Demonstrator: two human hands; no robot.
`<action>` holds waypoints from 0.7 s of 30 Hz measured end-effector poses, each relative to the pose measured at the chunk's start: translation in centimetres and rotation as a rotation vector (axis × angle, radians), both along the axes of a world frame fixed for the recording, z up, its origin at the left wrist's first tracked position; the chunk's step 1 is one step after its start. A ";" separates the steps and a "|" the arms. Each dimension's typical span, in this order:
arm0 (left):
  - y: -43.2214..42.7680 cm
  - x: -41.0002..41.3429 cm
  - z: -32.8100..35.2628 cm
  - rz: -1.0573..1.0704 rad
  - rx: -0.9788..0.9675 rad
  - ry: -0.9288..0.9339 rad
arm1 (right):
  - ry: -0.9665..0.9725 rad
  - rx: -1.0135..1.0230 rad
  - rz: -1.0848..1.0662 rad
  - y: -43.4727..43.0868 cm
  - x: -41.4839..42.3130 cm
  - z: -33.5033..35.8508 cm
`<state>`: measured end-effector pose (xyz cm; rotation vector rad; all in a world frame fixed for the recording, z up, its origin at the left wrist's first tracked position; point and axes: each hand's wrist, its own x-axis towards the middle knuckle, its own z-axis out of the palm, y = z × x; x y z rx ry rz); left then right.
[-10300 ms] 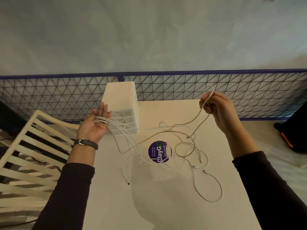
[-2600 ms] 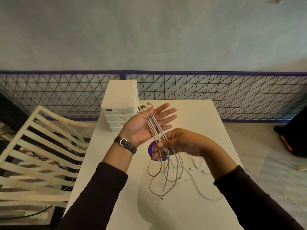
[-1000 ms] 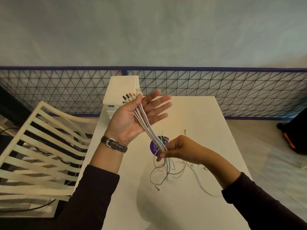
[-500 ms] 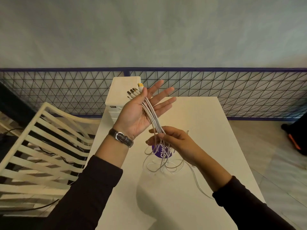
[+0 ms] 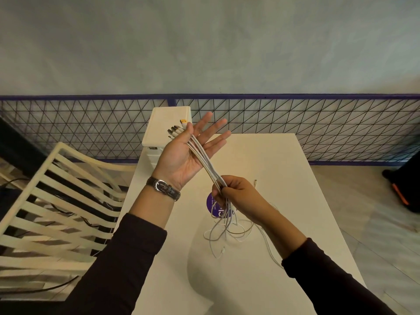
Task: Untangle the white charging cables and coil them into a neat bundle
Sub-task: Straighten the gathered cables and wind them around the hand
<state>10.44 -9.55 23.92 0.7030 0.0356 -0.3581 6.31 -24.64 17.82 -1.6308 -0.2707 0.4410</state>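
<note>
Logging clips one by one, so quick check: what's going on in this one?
A person is gathering white cables over a white table. The left hand is palm up with the plug ends lined up at its thumb, which seems to pin them. The right hand grips the strands together lower down. Below it the rest hangs in loose loops onto the table, so the cables are gathered but not yet coiled.

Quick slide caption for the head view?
Left hand pins white cables by their plug ends under its thumb; right hand grips them lower down, loose loops on the table.
</note>
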 end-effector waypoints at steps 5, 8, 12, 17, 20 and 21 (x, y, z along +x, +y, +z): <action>1.2 0.9 -0.1 0.037 -0.037 0.017 | 0.047 0.063 0.110 -0.3 0.2 -0.6; 1.5 1.0 -0.2 0.044 -0.063 0.018 | 0.087 0.128 0.147 -0.4 0.4 -0.3; 1.7 1.0 -0.1 0.049 -0.093 0.009 | 0.105 0.173 0.165 -0.3 0.1 0.4; 1.5 1.0 0.1 0.040 -0.090 -0.005 | 0.090 0.064 0.095 0.4 0.5 0.4; 1.8 1.2 0.7 0.057 -0.096 -0.019 | 0.083 -0.094 0.046 0.6 0.9 -0.7; 2.1 1.3 1.0 0.071 -0.109 -0.031 | 0.077 -0.169 0.028 0.6 1.2 -1.4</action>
